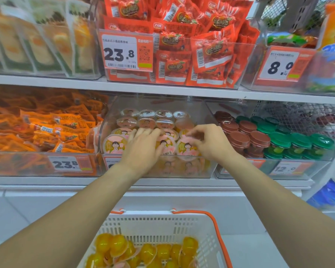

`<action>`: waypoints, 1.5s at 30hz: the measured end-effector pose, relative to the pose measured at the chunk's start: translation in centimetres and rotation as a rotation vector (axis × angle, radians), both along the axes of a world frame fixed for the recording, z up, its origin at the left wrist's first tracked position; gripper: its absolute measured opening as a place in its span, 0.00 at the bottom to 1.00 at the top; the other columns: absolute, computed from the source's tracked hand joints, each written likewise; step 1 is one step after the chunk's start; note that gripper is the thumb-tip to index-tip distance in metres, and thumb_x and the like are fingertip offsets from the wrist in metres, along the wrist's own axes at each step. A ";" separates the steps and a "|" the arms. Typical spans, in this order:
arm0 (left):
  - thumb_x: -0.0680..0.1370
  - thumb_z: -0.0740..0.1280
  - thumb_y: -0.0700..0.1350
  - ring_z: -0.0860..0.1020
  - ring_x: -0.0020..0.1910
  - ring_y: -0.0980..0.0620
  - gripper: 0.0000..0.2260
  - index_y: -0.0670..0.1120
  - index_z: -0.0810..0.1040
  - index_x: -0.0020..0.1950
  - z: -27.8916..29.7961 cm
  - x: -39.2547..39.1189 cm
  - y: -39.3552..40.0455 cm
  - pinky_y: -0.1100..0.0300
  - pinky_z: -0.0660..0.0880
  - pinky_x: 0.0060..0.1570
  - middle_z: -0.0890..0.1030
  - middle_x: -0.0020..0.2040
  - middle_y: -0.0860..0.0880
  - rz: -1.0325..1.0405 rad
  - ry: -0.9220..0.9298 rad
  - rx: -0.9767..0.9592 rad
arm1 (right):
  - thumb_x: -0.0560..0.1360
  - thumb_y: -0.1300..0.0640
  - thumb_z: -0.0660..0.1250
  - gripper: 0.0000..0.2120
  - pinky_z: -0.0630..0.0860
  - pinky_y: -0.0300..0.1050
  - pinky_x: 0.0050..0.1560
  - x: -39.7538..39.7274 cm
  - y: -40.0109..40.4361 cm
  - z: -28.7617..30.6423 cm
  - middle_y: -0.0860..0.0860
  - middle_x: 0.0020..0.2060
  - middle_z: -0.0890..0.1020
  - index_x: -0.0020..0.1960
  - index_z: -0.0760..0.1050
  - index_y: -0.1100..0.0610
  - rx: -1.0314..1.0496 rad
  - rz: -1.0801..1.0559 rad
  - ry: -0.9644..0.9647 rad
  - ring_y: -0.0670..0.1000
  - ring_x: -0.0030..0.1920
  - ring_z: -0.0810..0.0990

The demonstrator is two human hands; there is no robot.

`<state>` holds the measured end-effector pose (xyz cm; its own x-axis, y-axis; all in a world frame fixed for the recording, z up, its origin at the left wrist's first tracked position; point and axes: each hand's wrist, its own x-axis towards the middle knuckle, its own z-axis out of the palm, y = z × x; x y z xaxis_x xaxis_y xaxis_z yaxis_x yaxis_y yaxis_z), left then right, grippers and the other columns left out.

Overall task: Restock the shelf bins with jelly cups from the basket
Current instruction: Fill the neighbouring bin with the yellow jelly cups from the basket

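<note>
Clear bin [205, 113] is nearly full of cups; my right hand [209, 140] pinches a cup [184, 148] at its front, left hand [143, 146] rests flat on others. Many cups [143, 252] wait in the basket [162, 223].

I see red snack packets [182, 35] upper centre | orange packets [46, 128] middle left | brown-lidded cups [240, 136] and green-lidded cups [298, 142] right | blurred, possibly pastry packs [37, 39] upper left

Bright, even light; blurred, warped edges
</note>
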<state>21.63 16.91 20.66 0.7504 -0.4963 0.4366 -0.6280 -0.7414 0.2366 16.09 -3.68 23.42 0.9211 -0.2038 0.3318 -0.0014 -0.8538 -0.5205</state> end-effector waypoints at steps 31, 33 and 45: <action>0.80 0.63 0.54 0.71 0.61 0.43 0.15 0.50 0.77 0.64 0.8 2.4 6.7 0.50 0.63 0.63 0.79 0.57 0.46 0.063 -0.008 0.073 | 0.76 0.54 0.65 0.10 0.70 0.55 0.53 -1.4 6.2 -2.7 0.50 0.52 0.77 0.56 0.76 0.54 -0.326 0.074 -0.329 0.55 0.55 0.73; 0.80 0.65 0.54 0.72 0.58 0.43 0.14 0.49 0.78 0.62 0.6 2.5 6.3 0.49 0.64 0.62 0.81 0.53 0.47 0.070 -0.009 0.051 | 0.78 0.51 0.65 0.13 0.68 0.55 0.57 -0.8 6.3 -2.7 0.49 0.55 0.78 0.62 0.76 0.51 -0.378 0.019 -0.224 0.55 0.58 0.72; 0.79 0.66 0.53 0.72 0.58 0.44 0.12 0.46 0.78 0.56 0.0 2.6 5.3 0.48 0.66 0.59 0.81 0.52 0.48 0.100 0.026 -0.077 | 0.75 0.49 0.70 0.08 0.57 0.47 0.58 1.7 4.5 -2.1 0.44 0.45 0.81 0.53 0.78 0.48 -0.250 -0.011 -0.070 0.51 0.60 0.70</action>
